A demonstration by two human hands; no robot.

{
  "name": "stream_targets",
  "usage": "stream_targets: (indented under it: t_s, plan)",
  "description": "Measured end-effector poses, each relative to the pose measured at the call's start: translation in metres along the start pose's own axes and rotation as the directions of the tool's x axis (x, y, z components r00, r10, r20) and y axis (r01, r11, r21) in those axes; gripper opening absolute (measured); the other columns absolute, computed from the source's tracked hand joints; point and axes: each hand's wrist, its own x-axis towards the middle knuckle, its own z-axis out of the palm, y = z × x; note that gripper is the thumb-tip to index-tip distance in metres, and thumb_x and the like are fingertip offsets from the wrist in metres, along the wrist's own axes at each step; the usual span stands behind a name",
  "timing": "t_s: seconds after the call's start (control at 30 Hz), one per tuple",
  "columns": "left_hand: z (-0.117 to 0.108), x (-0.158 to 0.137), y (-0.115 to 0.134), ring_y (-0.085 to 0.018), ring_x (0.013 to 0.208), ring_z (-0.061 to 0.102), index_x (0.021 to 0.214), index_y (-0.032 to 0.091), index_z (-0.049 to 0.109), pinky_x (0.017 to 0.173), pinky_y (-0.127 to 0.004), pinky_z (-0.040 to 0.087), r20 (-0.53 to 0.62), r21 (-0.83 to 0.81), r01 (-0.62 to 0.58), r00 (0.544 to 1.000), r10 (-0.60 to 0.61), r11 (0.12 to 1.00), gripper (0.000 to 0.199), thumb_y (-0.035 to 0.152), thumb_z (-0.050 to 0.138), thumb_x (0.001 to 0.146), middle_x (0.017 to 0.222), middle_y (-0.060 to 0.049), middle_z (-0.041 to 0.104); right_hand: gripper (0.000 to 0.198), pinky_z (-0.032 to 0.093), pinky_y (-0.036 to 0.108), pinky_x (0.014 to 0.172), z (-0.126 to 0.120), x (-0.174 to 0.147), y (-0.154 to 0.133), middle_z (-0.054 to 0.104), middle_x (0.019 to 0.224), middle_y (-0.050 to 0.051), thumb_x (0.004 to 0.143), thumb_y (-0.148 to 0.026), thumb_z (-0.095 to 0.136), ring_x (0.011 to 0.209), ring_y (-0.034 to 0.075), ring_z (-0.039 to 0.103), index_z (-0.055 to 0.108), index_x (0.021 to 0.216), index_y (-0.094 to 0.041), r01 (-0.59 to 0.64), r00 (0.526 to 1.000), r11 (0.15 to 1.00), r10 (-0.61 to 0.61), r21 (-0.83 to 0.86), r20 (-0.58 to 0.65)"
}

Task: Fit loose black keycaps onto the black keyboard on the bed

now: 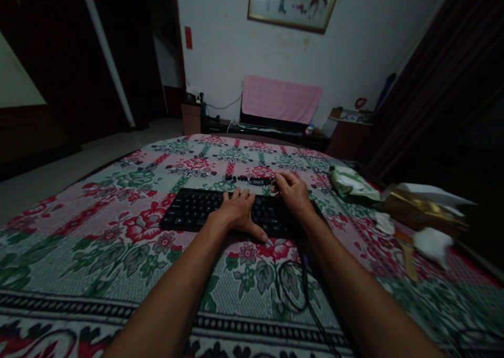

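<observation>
A black keyboard [191, 208] lies on the flowered cloth, turned with its cable [305, 284] running toward me on the right. My left hand [238, 213] rests across the middle of the keyboard, fingers spread and thumb at its near edge. Just beyond the far edge, my right hand [290, 190] is closed in a pinch; what its fingertips hold, if anything, is too small to make out. Beside those fingertips, a row of small black pieces [258, 181], which look like loose keycaps, lies on the cloth.
To the right are a green tissue pack [350, 182], a gold box [423, 208], crumpled white tissue [433, 245] and a wooden-handled brush [407, 255]. A pink towel [279, 99] covers something on the low stand by the far wall.
</observation>
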Motion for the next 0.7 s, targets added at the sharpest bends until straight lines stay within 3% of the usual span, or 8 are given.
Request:
stream_targets:
  t_s: [0.1,0.27,0.5,0.6,0.7]
  plan:
    - [-0.002,0.0,-0.007,-0.042,0.135,0.0,0.141,0.021,0.016,0.103,-0.062,0.008,0.009,0.027,0.038,0.999,-0.038,0.999,0.132,0.084,0.055,0.032,0.15,-0.016,0.007,0.04,0.046,0.021,0.049,0.004,-0.008,0.002,0.063,0.077,0.002,0.074,-0.053,0.051,0.057,0.012,0.06,0.06,0.092,-0.018,-0.004,1.0,1.0,0.004,-0.002,0.017]
    - [-0.004,0.001,-0.01,-0.041,0.133,0.012,0.139,0.023,0.023,0.103,-0.058,0.015,0.025,0.039,0.058,0.998,-0.059,0.998,0.126,0.083,0.057,0.033,0.148,-0.015,0.02,0.033,0.046,0.021,0.053,0.01,-0.013,0.0,0.064,0.073,0.001,0.076,-0.045,0.052,0.056,0.013,0.06,0.062,0.09,-0.018,0.034,0.999,0.993,-0.037,-0.116,-0.019]
    - [-0.004,0.001,-0.009,-0.039,0.133,0.013,0.137,0.023,0.025,0.104,-0.055,0.016,0.022,0.036,0.054,0.998,-0.055,0.998,0.123,0.083,0.056,0.034,0.147,-0.014,0.021,0.026,0.046,0.023,0.065,0.018,-0.017,-0.001,0.067,0.078,0.002,0.08,-0.037,0.047,0.061,0.013,0.059,0.063,0.091,-0.019,0.187,0.975,0.93,-0.215,-0.317,-0.054]
    - [-0.005,0.0,-0.008,-0.04,0.132,0.015,0.137,0.021,0.026,0.104,-0.055,0.016,0.017,0.033,0.046,0.999,-0.047,0.998,0.123,0.083,0.055,0.035,0.147,-0.014,0.021,0.023,0.045,0.024,0.067,0.015,-0.015,0.004,0.067,0.078,0.002,0.079,-0.034,0.048,0.065,0.014,0.06,0.062,0.09,-0.019,0.177,0.982,0.914,-0.186,-0.365,0.01]
    - [-0.004,0.001,-0.009,-0.04,0.132,0.015,0.136,0.022,0.027,0.104,-0.055,0.016,0.012,0.038,0.05,0.999,-0.051,0.998,0.122,0.083,0.056,0.035,0.146,-0.014,0.023,0.019,0.046,0.025,0.068,0.006,-0.009,0.011,0.067,0.078,0.002,0.075,-0.032,0.053,0.072,0.015,0.061,0.062,0.086,-0.019,0.145,0.984,0.912,-0.09,-0.384,0.156]
